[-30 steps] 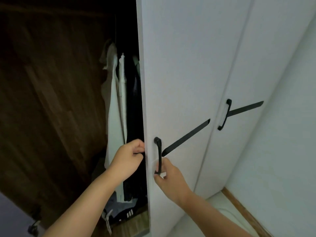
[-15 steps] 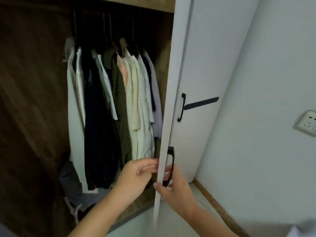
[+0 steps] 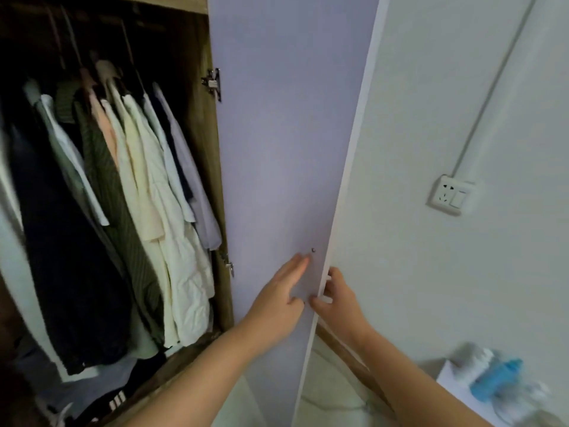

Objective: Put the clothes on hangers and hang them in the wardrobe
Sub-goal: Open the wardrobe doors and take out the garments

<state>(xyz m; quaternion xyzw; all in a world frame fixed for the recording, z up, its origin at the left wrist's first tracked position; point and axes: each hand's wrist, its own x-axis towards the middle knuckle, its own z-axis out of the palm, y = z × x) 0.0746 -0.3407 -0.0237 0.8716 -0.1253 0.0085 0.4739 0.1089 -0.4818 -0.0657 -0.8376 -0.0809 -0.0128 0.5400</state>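
The wardrobe stands open, its white door (image 3: 283, 134) swung wide to the right so that its inner face shows. My left hand (image 3: 281, 298) presses flat on that inner face with straight fingers. My right hand (image 3: 337, 298) grips the door's outer edge, with the fingers curled round behind it and hidden. Inside hang several clothes (image 3: 132, 192) on hangers: dark, green, cream, white and pale lilac garments, packed close together. More dark clothes (image 3: 101, 399) lie heaped on the wardrobe floor.
A white wall (image 3: 431, 103) stands right behind the opened door, carrying a socket (image 3: 450, 195) and a cable duct. Blurred white and blue items (image 3: 495, 383) lie at the lower right. A wooden skirting runs along the floor.
The door has swung from nearly shut to wide open. My left hand moved from the door's edge to its inner face. The view turned right, revealing the wall socket.
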